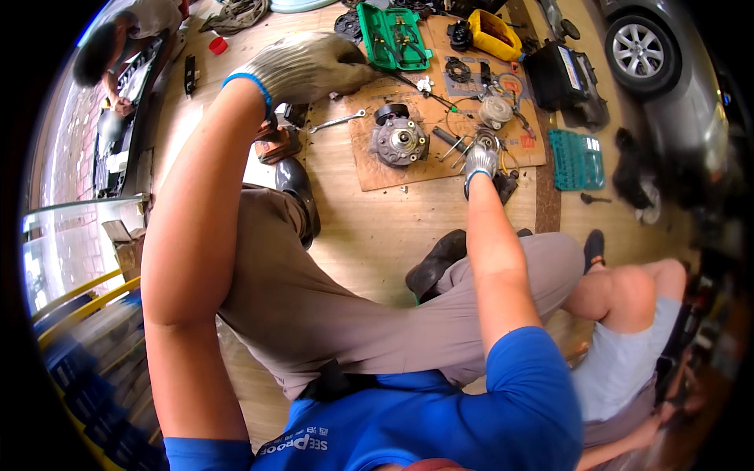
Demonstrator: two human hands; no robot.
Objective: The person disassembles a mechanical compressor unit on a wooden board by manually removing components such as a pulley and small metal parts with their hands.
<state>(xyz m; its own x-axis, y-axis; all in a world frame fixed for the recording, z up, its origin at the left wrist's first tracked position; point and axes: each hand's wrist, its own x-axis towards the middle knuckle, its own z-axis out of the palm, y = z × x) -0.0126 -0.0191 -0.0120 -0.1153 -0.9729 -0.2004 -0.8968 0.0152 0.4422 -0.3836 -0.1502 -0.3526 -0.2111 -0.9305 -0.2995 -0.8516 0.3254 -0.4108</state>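
Observation:
My left hand (310,67), in a grey-white knit glove with a blue cuff, reaches beside the open green tool case (393,38). Its fingers curl together; a thin dark thing runs off near their tips, too small to name. My right hand (481,161), also gloved, is closed at a small round metal part with thin prongs about it; the fingertips are partly hidden. Between the hands a round metal pump-like unit (399,142) with a central shaft rests on a cardboard sheet (377,179). A combination wrench (338,120) lies on the floor near my left hand.
Another round metal part (495,112) and cables lie on the cardboard. Around it are a yellow container (495,35), a black battery (559,74), a teal socket case (576,160) and a cordless drill (276,141). A silver car stands right; people work left and right.

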